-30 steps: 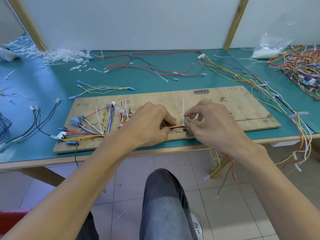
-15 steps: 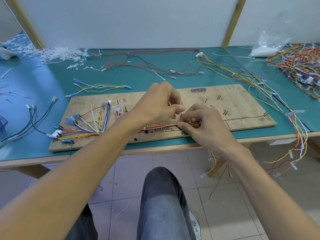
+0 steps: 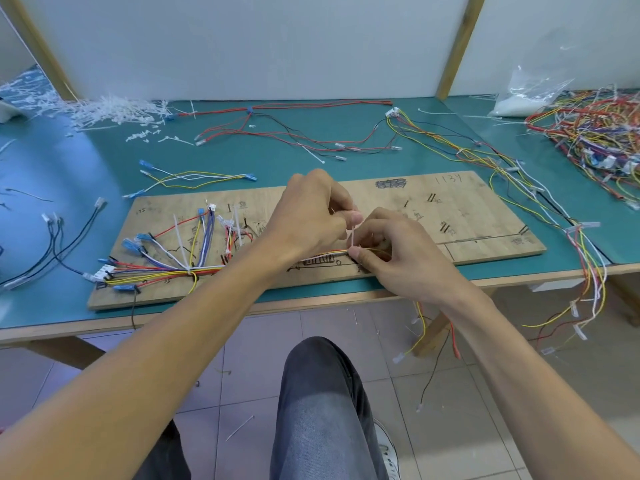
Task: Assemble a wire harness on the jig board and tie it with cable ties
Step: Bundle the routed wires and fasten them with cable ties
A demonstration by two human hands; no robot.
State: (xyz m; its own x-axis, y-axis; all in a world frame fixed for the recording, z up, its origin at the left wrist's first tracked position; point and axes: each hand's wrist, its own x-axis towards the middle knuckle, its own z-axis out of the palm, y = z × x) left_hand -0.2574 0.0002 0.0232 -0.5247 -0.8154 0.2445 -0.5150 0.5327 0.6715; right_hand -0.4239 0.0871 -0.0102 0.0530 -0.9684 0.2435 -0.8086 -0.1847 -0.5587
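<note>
right now both hands meet over the middle of the wooden board [image 3: 485, 216], which lies flat on the green table [image 3: 311, 147]. the left hand [image 3: 308, 216] has its fingers curled, thumb and forefinger pinching the top of a white cable tie [image 3: 352, 238] that stands up from the wire bundle [image 3: 207, 269]. the right hand [image 3: 391, 247] pinches the bundle at the tie's foot (thumb on the wires). the bundle runs along the board's near edge and fans out into blue plugs [image 3: 130, 244] at the left end
</note>
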